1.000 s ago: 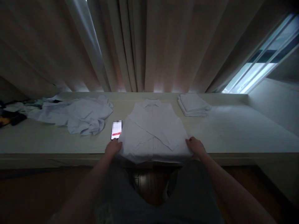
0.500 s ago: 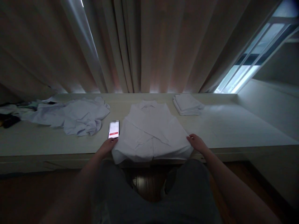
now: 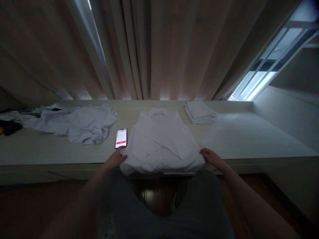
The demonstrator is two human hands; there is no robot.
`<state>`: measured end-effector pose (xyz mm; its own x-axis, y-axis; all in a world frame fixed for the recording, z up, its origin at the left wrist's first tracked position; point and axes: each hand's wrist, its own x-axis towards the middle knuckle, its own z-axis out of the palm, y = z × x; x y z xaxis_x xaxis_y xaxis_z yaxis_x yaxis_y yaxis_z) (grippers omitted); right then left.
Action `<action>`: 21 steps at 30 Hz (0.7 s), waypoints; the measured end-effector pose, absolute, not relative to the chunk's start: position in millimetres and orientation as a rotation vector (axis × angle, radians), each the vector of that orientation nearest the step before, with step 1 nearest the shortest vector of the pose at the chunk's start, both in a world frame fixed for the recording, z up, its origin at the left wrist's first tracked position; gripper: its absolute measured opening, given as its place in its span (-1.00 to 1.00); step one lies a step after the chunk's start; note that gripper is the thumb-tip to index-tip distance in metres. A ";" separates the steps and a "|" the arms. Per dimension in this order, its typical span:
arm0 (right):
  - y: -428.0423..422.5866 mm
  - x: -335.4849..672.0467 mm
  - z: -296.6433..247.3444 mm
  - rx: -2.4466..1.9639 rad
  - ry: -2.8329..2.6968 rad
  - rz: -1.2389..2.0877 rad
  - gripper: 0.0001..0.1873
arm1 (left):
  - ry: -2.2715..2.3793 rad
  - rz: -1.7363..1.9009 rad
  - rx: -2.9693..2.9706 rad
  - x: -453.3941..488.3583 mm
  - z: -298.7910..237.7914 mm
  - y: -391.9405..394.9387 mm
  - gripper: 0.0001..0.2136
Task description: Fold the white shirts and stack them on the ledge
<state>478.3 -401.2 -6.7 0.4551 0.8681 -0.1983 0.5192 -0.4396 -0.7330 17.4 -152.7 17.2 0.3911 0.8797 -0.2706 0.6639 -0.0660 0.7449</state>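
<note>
A white collared shirt lies spread in front of me, its sleeves folded in across the body and its hem hanging over the near edge. My left hand is at its lower left edge, thumb and fingers apart, the fingertips by the bottom of a lit phone. On the other side, my right hand pinches the lower right edge of the shirt between closed fingers.
A stack of folded white clothes sits at the back right of the pale ledge. Crumpled white clothes lie on the left, with darker items beyond. Long curtains hang behind.
My left hand has shifted slightly down, and its thumb and fingers have parted. My right hand has dropped a little at the shirt's edge. The hem now hangs slightly lower.
</note>
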 end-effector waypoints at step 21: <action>-347.4 513.0 10.6 -2.154 -1.538 0.586 -0.81 | 1.210 0.351 2.244 31.8 32.6 -106.6 -0.80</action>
<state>513.0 -347.4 10.6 0.2964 0.9508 -0.0908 0.7705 -0.2942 -0.5655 31.8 -106.6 32.6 0.5580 0.8292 -0.0336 0.6822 -0.4353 0.5874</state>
